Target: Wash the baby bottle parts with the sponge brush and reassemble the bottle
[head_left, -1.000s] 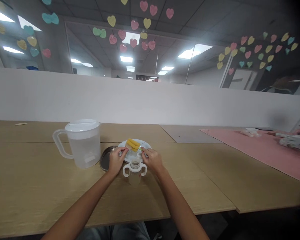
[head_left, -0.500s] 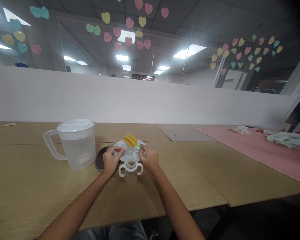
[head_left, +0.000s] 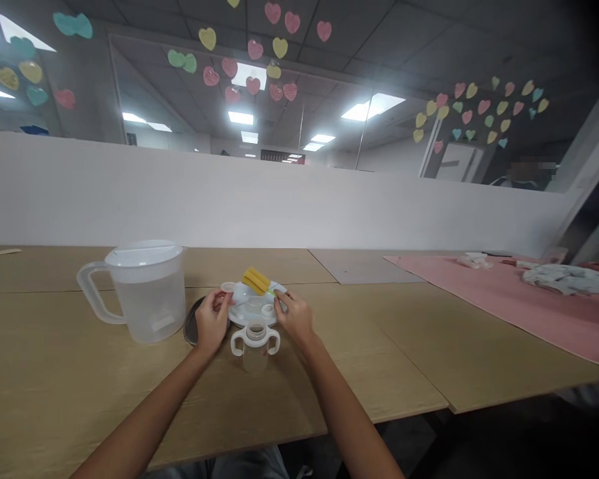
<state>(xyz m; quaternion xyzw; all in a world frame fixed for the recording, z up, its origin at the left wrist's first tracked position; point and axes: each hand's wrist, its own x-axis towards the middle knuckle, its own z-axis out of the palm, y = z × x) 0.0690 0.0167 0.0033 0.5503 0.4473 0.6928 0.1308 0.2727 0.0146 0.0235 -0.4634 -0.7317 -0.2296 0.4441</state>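
Note:
My left hand pinches a small white ring-shaped cap at the left rim of a white plate. My right hand is closed on the thin green handle of a yellow sponge brush, whose head is over the plate's far side. A small white bottle part and a clear piece lie on the plate. An open baby bottle with two white handles stands upright between my wrists, in front of the plate. Partly behind my left hand lies a dark round tray.
A lidded translucent pitcher stands on the left, its handle outward. A pink cloth covers the table's right side, with a crumpled pale cloth on it. A white low wall runs along the back. The table's front edge is close to me.
My left hand has moved left, and the ring-shaped cap now shows clearly at its fingertips. My right hand stays on the brush handle. The whole view has shifted slightly.

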